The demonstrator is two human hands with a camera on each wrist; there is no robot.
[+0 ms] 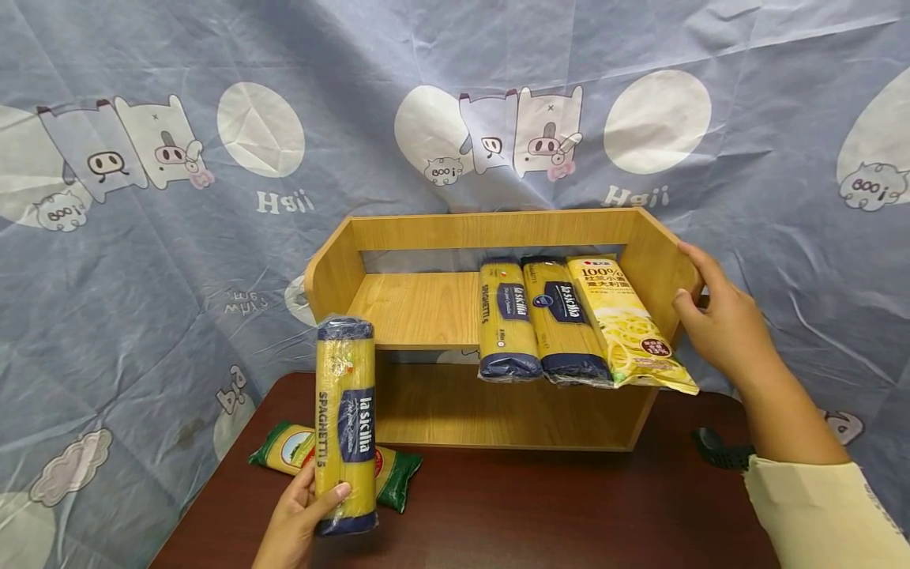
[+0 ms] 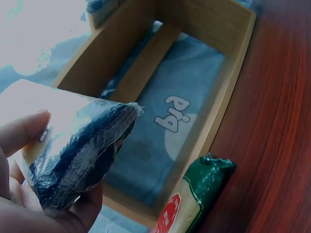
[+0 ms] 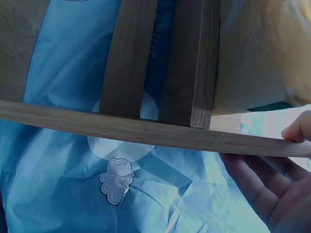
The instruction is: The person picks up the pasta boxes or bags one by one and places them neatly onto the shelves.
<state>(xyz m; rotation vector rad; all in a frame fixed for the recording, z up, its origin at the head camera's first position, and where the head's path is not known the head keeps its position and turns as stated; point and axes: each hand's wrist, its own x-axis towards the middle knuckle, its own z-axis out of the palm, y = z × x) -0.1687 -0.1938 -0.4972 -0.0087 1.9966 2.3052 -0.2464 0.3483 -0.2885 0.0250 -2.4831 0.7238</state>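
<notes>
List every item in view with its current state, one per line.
left hand: grips the held spaghetti pack
held spaghetti pack: upright, sealed, held above the table
green pasta pack: lying flat on the table
right hand: holds the shelf's right side panel
wooden shelf: standing on the table
three pasta packs: lying side by side on the shelf, ends overhanging
table: bears shelf and green pack

three pasta packets lie side by side on the right of the wooden rack's shelf; before its left end, a spaghetti packet stands over a green packet lying on the table.
</notes>
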